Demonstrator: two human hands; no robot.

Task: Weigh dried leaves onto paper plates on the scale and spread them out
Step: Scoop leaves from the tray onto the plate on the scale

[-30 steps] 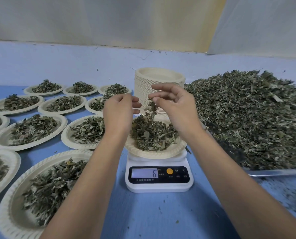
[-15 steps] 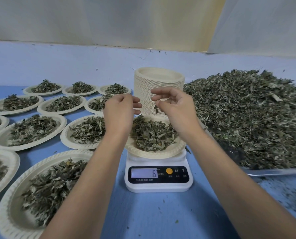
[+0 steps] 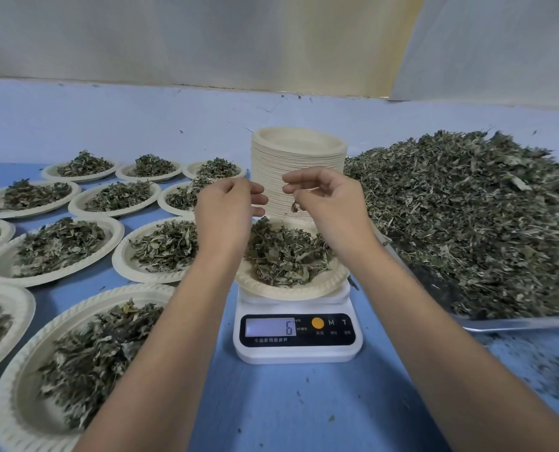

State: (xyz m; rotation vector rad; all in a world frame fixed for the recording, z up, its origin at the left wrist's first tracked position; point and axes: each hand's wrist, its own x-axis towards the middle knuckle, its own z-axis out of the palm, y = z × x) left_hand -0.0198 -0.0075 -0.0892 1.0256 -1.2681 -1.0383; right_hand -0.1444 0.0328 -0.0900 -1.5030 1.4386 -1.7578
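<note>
Two bare hands hover over a paper plate (image 3: 288, 293) of dried leaves (image 3: 284, 256) that sits on a small white kitchen scale (image 3: 296, 350) at the middle of a blue table (image 3: 304, 412). The scale's lit display (image 3: 271, 327) reads 6, with an orange button just beside it. The right hand (image 3: 327, 207), fingers curled, pinches a scrap of leaf (image 3: 294, 207) that dangles above the far side of the plate. The left hand (image 3: 226, 212) is seen from the back, level with the right and a little apart from it, its fingers bent inward; whether it holds anything cannot be told from this angle. Neither hand touches the plate or the leaves piled in it.

Directly behind the scale stands a tall stack of unused plates (image 3: 297, 158), partly hidden by both hands. To the right, a large heap of loose leaves (image 3: 467, 216) fills a shallow metal tray (image 3: 516, 322), whose near edge shows along the heap's front; dark crumbs are scattered on the table in front of the tray.

To the left, filled plates (image 3: 43, 282) lie in rows from the near edge of the table back toward the pale wall (image 3: 206, 37), each carrying a low mound of leaves. The nearest of them (image 3: 7, 419) is partly covered by the left forearm.
</note>
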